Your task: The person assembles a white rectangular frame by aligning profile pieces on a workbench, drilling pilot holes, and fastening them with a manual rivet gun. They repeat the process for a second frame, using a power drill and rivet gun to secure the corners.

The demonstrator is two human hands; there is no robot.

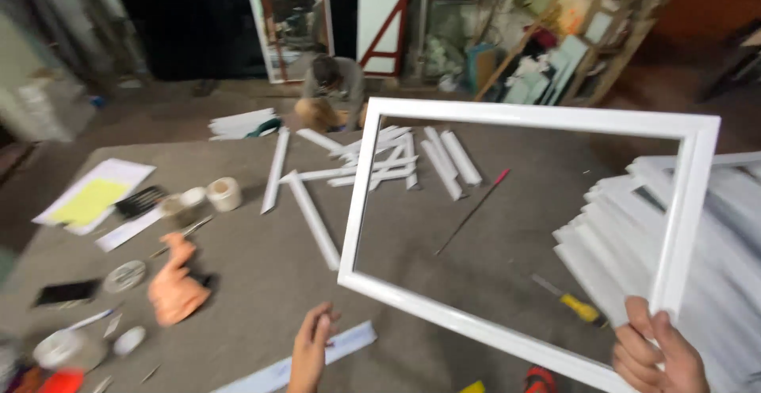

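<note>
The grey desk (261, 274) fills most of the view, its near edge cut off by the bottom of the picture. Above it the white rectangular frame (523, 119) is held tilted in the air, its lower right corner lost behind the right hand (659, 355) and the picture's edge. That hand's grip is closed around the frame's corner, fingers wrapped over the moulding; the wrist is out of view. To the right a stack of white frames (713, 234) leans in layers, blurred and running off the side, partly seen through the held frame.

At the far side of the desk loose white moulding strips (313, 222) lie criss-crossed, some seen through the frame's opening. Beyond them a crouching person (333, 92) bends low, hands not visible. The background shelves and boards are too blurred to sort out.

The left hand (311, 353) shows only from the bottom edge, fingers loosely curled, holding nothing that can be seen, just beside a flat white strip (317, 357) on the desk; whether it touches it is unclear. Left of it lies an orange cloth (174, 290), then white and yellow papers (91, 201), a roll of tape (224, 193), and a thin red-tipped rod (473, 210). A yellow-handled tool (575, 304) sits near the frame's lower rail. Small round items at the left are too blurred to name.
</note>
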